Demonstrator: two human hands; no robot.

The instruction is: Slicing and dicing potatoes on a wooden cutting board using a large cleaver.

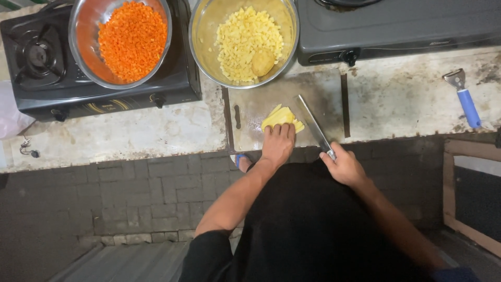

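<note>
The worn pale surface (130,133) ran across the upper half of the view, and on it, from ten to eleven o'clock, sat a black gas stove (47,68) carrying a steel bowl (78,47) heaped with diced orange carrot (132,39). A second, grey stove (407,26) stood at one to two o'clock. Between them, at twelve o'clock, a second steel bowl (203,42) held small yellow potato cubes (245,42) with one unpeeled-looking rounded piece (263,62) resting on top. Just below that bowl lay the cutting board (323,99), and near its middle the stack of yellow potato strips (279,116) waited. The left hand (278,143) was pressed flat-fingered on the near end of the strips, holding them in place, while the right hand (344,167) at five o'clock from the strips was clenched around the handle of a long knife (312,125), whose blade lay angled just beside the strips on their right. A blue-handled peeler (464,99) lay well apart at three o'clock. Judging from the pose, the step in hand was dicing: the strips were lined up and the blade was set beside them, not yet through them. The next move would seem to call for bringing the blade crosswise over the far end of the strips with the left fingertips tucked back from the edge.
</note>
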